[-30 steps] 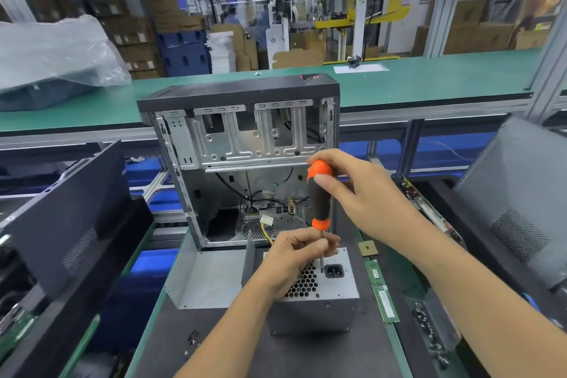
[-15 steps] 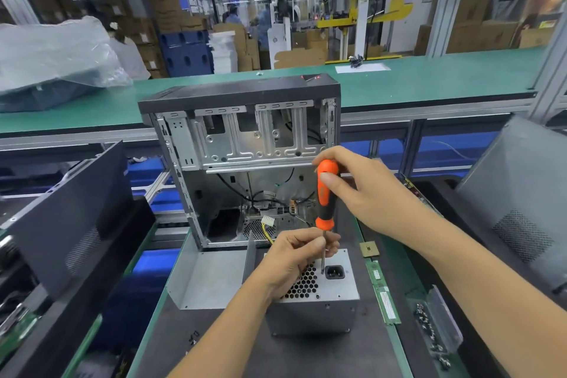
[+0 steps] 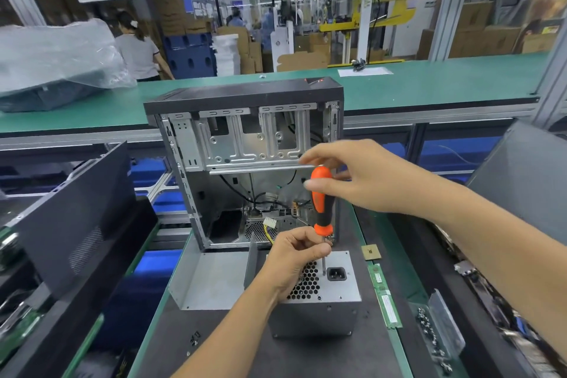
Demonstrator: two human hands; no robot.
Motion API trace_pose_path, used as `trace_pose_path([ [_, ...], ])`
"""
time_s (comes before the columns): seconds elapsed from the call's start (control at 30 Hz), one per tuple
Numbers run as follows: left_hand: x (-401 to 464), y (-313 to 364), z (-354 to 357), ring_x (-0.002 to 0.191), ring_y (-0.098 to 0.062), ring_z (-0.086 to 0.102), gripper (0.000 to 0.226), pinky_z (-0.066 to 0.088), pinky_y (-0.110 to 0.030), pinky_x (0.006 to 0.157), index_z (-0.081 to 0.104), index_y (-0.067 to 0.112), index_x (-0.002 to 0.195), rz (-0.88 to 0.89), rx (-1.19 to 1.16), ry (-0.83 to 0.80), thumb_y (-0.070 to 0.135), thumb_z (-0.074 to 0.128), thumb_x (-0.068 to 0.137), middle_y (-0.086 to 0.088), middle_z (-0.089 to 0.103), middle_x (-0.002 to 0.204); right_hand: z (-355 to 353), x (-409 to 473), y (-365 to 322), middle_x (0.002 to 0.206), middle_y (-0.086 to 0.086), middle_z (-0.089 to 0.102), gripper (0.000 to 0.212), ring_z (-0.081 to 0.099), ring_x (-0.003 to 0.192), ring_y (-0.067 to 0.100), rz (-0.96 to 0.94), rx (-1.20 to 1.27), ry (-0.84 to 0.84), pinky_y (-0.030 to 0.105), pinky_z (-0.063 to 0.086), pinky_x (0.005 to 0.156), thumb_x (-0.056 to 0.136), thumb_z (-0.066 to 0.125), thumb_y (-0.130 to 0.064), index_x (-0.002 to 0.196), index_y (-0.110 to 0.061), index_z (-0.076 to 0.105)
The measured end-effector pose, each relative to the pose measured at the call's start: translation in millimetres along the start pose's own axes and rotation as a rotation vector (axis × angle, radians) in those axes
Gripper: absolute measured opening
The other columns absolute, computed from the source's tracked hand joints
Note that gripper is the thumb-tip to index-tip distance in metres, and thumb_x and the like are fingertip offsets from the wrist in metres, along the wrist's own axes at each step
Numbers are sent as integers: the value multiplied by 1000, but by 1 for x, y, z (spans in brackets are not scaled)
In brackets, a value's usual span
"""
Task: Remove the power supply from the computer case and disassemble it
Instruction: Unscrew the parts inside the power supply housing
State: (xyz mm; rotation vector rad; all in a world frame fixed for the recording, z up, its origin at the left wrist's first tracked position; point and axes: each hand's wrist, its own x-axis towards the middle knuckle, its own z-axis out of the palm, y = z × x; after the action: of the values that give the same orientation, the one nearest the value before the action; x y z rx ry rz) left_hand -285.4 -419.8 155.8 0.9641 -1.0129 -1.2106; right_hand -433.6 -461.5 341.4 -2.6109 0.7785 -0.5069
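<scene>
Head camera looks forward and down, close over the workbench (image 3: 306, 356).

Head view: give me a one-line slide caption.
Left hand steadies the screwdriver shaft on the power supply; right hand fingers the handle, computer case behind.
</scene>
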Motion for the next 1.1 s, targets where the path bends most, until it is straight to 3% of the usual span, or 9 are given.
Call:
trace_pose_path([
  [0.17, -3, 3, 1, 72, -12, 62, 15, 49, -24, 77, 75, 21, 71, 24, 51, -48, 7, 79, 73, -3, 71, 76, -2, 13, -10, 64, -1, 45, 61, 43, 55, 14, 56, -679, -51, 27, 30, 47, 84, 29, -74, 68, -17, 44],
  [0.37, -8, 3, 1, 99, -12, 66, 20, 46, -20, 87, 78, 23, 101, 24, 95, -166, 30, 64, 89, 1, 74, 92, -21, 16, -5, 90, -9, 53, 3, 53, 76, 4, -109, -430, -450, 29, 41, 67, 99, 46, -33, 100, -33, 43],
  [0.47, -8, 2, -2, 100, -12, 65, 21, 46, -19, 87, 77, 21, 103, 20, 108, -181, 31, 62, 92, 1, 74, 94, -33, 17, -6, 101, -19, 55, 24, 56, 90, 3, -150, -331, -571, 33, 47, 82, 95, 56, -17, 103, -39, 51],
  [0.57, -7, 1, -2, 92, -8, 64, 20, 44, -18, 77, 78, 21, 95, 4, 142, -152, 33, 64, 88, 3, 74, 88, -37, 20, -9, 103, -14, 62, 24, 61, 91, 11, -146, -345, -570, 33, 49, 84, 91, 62, -36, 114, -37, 55],
  [0.67, -5, -1, -1, 88, -7, 63, 21, 43, -19, 77, 78, 18, 87, -6, 165, -134, 36, 66, 85, 5, 74, 84, -30, 22, -12, 70, 1, 70, 57, 67, 56, 12, 25, -441, -489, 29, 56, 67, 81, 46, -72, 101, -21, 61],
  [0.77, -5, -2, -2, 85, -9, 60, 18, 42, -21, 79, 79, 22, 90, -3, 166, -130, 34, 66, 86, 3, 72, 81, -18, 24, -13, 58, 8, 68, 65, 60, 39, 11, 32, -638, -439, 24, 52, 54, 87, 37, -69, 88, -8, 59],
  [0.9, -6, -3, -2, 82, -10, 58, 16, 40, -22, 78, 79, 22, 92, -4, 148, -136, 21, 63, 89, 2, 72, 79, -29, 27, -13, 88, -1, 66, 16, 67, 72, 18, -95, -512, -619, 30, 53, 67, 95, 54, -34, 106, -22, 53],
  [0.97, -6, -4, -2, 83, -9, 60, 17, 40, -22, 80, 79, 22, 91, -7, 150, -140, 20, 63, 88, 2, 72, 79, -35, 28, -15, 101, -10, 59, 25, 60, 94, 18, -178, -486, -701, 39, 50, 83, 90, 62, -17, 108, -32, 52],
  [1.1, -6, -4, -2, 84, -10, 61, 14, 39, -27, 81, 79, 18, 88, -9, 157, -127, 25, 67, 86, 1, 71, 78, -26, 27, -17, 93, -5, 60, 43, 61, 90, 19, -148, -549, -605, 38, 51, 81, 83, 60, -58, 116, -32, 51],
])
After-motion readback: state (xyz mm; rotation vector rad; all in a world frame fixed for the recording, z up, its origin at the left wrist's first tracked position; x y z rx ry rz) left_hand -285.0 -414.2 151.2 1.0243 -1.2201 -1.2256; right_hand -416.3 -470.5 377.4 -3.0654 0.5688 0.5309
